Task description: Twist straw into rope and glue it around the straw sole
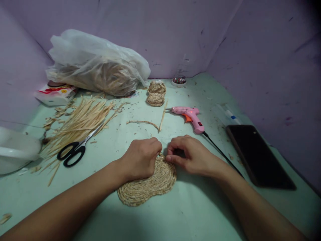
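Observation:
A flat coiled mat of braided straw (160, 179), rounded at both ends and narrower in the middle, lies in front of me. My left hand (142, 157) is closed over its far edge, fingers curled and pinching a short bit of straw cord (161, 155) that shows between my hands. Beside it, my right hand (189, 154) pinches the mat's far right edge between thumb and fingertips. A loose braided cord (144, 122) and a flat straw strip (163, 115) lie beyond my hands. The left fingertips are hidden.
On the right are a pink glue gun (188, 115) with a black cable and a dark phone (259, 155). On the left lie scissors (77, 149), straw strips (82, 117) and a white container (17, 150). Behind are a plastic bag (100, 63), small coiled pieces (155, 93) and a bead dish (179, 81).

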The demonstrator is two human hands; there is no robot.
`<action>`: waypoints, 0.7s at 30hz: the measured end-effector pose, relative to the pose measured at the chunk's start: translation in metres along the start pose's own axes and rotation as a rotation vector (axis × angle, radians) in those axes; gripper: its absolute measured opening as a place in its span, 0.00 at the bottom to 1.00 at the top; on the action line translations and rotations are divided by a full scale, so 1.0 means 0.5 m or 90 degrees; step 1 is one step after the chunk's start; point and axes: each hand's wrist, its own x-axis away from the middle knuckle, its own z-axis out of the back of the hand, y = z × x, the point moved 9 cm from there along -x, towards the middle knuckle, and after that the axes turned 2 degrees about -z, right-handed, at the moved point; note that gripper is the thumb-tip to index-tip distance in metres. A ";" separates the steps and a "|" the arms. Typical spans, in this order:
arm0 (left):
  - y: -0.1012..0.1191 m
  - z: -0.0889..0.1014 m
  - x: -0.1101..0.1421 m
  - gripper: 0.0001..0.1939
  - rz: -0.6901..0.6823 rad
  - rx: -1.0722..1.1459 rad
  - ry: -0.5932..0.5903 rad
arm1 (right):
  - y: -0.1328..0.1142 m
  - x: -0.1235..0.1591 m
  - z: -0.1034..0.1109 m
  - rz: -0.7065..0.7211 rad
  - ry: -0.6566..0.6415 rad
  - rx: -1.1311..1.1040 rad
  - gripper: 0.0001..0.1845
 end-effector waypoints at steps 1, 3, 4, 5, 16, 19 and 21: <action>0.001 0.000 0.000 0.06 0.000 0.000 -0.001 | -0.003 0.001 -0.002 0.014 -0.003 -0.004 0.04; 0.002 0.000 0.001 0.05 0.000 0.000 -0.003 | -0.012 0.003 -0.006 0.053 -0.001 -0.042 0.03; 0.003 0.000 0.002 0.05 -0.001 0.001 -0.002 | -0.017 0.003 -0.008 0.076 0.007 -0.075 0.03; 0.003 -0.001 0.003 0.05 -0.002 0.001 -0.002 | -0.021 0.003 -0.009 0.098 0.017 -0.111 0.04; 0.000 0.001 0.003 0.06 0.013 0.007 0.001 | -0.001 -0.005 -0.022 0.105 0.059 -0.334 0.07; 0.001 -0.004 0.003 0.06 0.018 -0.012 -0.022 | 0.010 -0.007 -0.034 0.061 0.033 -0.335 0.04; 0.000 -0.006 0.003 0.06 0.030 -0.035 -0.045 | 0.014 -0.008 -0.038 0.046 0.027 -0.310 0.03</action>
